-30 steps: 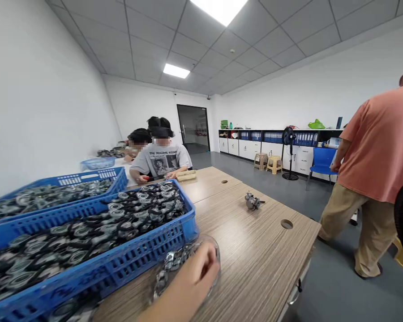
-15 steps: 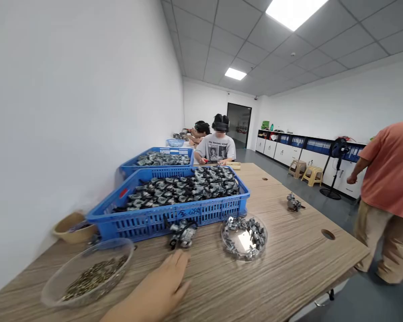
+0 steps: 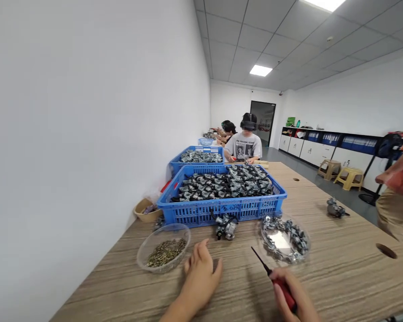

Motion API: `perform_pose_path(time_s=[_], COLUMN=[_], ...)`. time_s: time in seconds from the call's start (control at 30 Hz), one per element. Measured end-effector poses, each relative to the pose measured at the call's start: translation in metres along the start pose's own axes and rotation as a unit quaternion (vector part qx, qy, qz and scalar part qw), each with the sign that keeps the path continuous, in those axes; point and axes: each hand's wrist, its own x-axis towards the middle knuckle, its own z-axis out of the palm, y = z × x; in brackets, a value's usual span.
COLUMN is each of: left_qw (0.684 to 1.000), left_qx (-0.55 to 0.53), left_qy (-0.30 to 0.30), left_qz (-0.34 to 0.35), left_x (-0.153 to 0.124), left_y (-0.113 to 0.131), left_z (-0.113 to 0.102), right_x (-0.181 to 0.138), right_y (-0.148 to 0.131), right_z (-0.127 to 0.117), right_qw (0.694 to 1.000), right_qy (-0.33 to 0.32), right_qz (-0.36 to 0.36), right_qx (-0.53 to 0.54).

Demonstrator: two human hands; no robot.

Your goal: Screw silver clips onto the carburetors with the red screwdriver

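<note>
My left hand reaches over the wooden table, its thumb spread from its fingers and nothing seen in it. It is just right of a clear round bowl of small brass-coloured screws. My right hand grips a screwdriver by its red handle, the dark shaft pointing up and left above the table. Beyond my left hand lies a carburetor of silver metal with black parts, close to the blue crate. A clear round dish of small silver metal parts is beyond the screwdriver.
A blue crate full of similar carburetors stands ahead, with another blue crate behind it. One more carburetor lies at the right. A tan bowl sits by the wall. A co-worker sits at the far end; another person stands at right.
The view has turned left, so things appear shifted right. My right hand with the screwdriver has come into view. My left hand has moved from below the carburetor towards the screw bowl.
</note>
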Motion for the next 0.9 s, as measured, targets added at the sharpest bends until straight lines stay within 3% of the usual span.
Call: perform_pose_path(time_s=[0.03, 0.13, 0.23, 0.33, 0.43, 0.6, 0.9], left_qw=[1.000, 0.996, 0.987, 0.986, 0.986, 0.985, 0.985], left_qx=[-0.015, -0.081, -0.156, -0.167, -0.164, -0.159, -0.165], left_qy=[0.010, 0.040, 0.021, 0.009, -0.002, -0.059, -0.039], left_qz=[-0.008, 0.000, 0.008, -0.019, -0.035, -0.018, -0.039], left_x=[0.005, 0.022, 0.041, 0.053, 0.058, 0.058, 0.064], left_y=[0.002, 0.007, 0.009, 0.008, 0.006, 0.003, -0.005], left_z=[0.001, 0.002, 0.001, 0.001, 0.002, -0.002, 0.002], right_x=[0.019, 0.074, 0.120, 0.148, 0.155, 0.140, 0.136], right_y=[-0.007, -0.029, -0.038, -0.032, -0.020, -0.010, -0.002], right_z=[0.007, 0.020, 0.026, 0.033, 0.046, 0.067, 0.071], right_qw=[0.997, 0.966, 0.952, 0.937, 0.926, 0.929, 0.941], right_qy=[-0.055, -0.177, -0.211, -0.236, -0.256, -0.252, -0.226], right_qz=[-0.042, -0.029, -0.026, -0.018, -0.010, 0.006, 0.026], right_qx=[-0.047, -0.187, -0.219, -0.257, -0.277, -0.273, -0.250])
